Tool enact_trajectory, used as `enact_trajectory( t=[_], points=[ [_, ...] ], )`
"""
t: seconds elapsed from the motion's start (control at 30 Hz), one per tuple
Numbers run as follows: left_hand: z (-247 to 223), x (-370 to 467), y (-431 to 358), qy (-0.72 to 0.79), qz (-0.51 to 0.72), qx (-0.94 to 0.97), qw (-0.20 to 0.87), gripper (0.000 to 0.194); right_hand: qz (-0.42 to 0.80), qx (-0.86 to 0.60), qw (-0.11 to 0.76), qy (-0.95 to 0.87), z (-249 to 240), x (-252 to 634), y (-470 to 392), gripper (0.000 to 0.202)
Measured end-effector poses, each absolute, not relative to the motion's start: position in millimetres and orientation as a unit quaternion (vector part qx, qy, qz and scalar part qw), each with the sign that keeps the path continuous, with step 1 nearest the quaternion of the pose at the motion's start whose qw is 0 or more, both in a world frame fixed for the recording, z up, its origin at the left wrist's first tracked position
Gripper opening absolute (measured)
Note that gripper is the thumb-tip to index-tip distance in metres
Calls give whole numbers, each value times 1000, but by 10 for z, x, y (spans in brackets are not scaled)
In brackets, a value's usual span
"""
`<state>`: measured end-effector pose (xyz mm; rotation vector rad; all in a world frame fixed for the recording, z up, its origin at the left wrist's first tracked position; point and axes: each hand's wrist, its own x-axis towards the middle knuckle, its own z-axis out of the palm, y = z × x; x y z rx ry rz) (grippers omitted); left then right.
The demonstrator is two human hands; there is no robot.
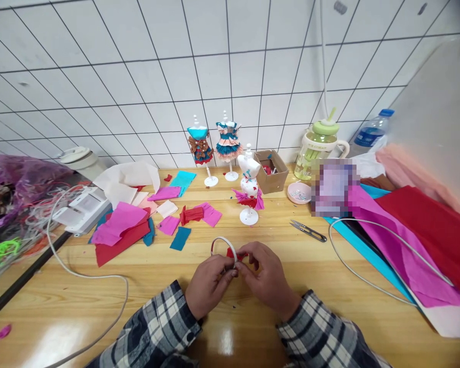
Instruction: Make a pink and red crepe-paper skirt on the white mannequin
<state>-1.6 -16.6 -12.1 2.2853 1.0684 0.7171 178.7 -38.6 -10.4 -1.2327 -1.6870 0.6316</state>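
My left hand (210, 286) is closed on a thin white ring that looks like a roll of tape (223, 238), held upright just above the table. Opposite it, my right hand (268, 278) pinches close to the ring's lower edge, its fingers around a small red piece of crepe paper (242, 255). The fingertips of both hands nearly meet, and they partly hide the paper. Beyond them stands a small white dress-form figure (250, 176) with a pink and red skirt. Two more dressed forms, one in blue and brown (200, 148), one in teal and peach (229, 140), stand behind.
Cut paper scraps (181, 238) lie to the left, with a larger pink sheet (119, 223). Thread snips (308, 231), a pink dish (299, 193), a cardboard box (273, 179) and a green-lidded jug (317, 145) are on the right. Cables (124, 291) cross both sides.
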Motion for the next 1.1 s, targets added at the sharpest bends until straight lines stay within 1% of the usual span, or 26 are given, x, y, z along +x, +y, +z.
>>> enact_trajectory(
  t=[0.17,0.43,0.53,0.63,0.67,0.77,0.8,0.93,1.1],
  points=[
    [-118,-12,-158,395,257,847,248,16,248,-505,442,-698,-115,1787,-363,15],
    [-166,-6,-138,401,220,867,196,19,331,-534,398,-668,-123,1769,-340,6],
    [-165,-6,-131,411,228,862,189,19,322,-531,400,-674,-154,1770,-343,6],
    [-147,-16,-133,417,247,850,206,18,290,-557,433,-647,-201,1776,-350,5],
    [-139,-20,-136,420,251,846,213,18,283,-562,448,-635,-215,1777,-352,9],
    [-123,-29,-145,424,254,837,232,18,272,-538,463,-650,-235,1768,-358,34],
    [-122,-30,-147,425,256,835,238,18,267,-524,458,-667,-233,1760,-360,36],
    [-136,-29,-154,436,261,826,243,18,248,-499,460,-692,-201,1726,-364,16],
    [-85,-46,-155,409,262,838,249,20,254,-505,461,-684,-193,1720,-373,13]
  ],
)
